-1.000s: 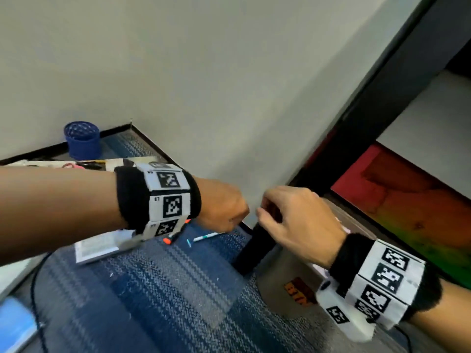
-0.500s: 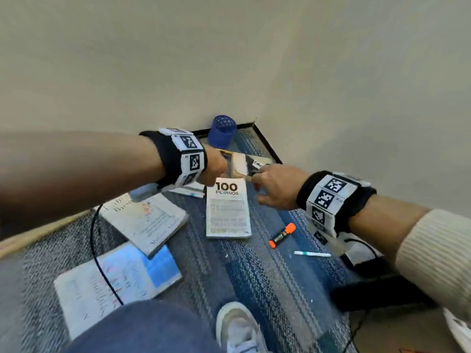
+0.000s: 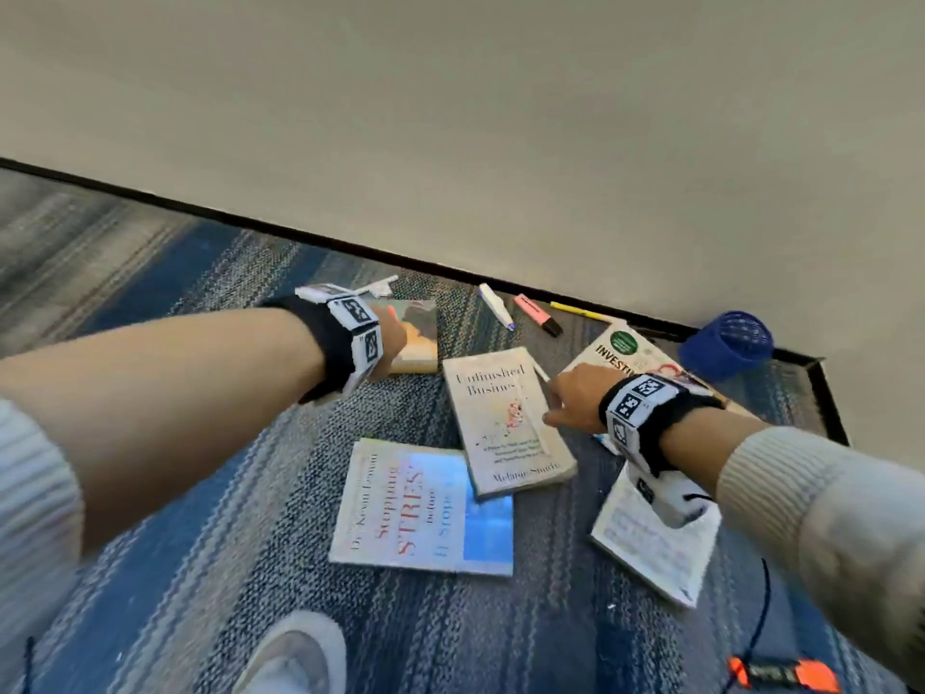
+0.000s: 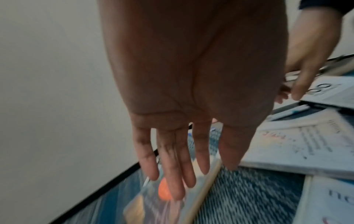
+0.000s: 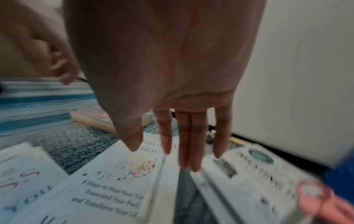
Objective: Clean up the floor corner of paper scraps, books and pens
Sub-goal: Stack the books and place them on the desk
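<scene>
Several books lie on the blue striped carpet by the wall. My left hand (image 3: 395, 338) hovers with straight fingers (image 4: 172, 174) over a picture-cover book (image 3: 420, 338), holding nothing. My right hand (image 3: 570, 398) spreads its straight fingers (image 5: 191, 151) over the gap between the "Unfinished Business" book (image 3: 495, 418) and the "Investing" book (image 3: 618, 350), also holding nothing. A "Stopping Stress" book (image 3: 425, 508) lies nearer to me. A white marker (image 3: 495, 305), a pink highlighter (image 3: 538, 314) and a yellow pen (image 3: 575, 310) lie along the skirting. A paper scrap (image 3: 375, 288) shows behind my left wrist.
A blue mesh cup (image 3: 726, 343) lies on its side in the corner. Another book (image 3: 650, 553) sits under my right wrist. An orange highlighter (image 3: 786, 673) lies at the bottom right beside a thin black cable (image 3: 761, 608). My shoe (image 3: 295, 653) stands at the bottom edge.
The view swung away from the black bag toward the books by the wall. Both hands, curled a second ago, have straightened and moved over the books.
</scene>
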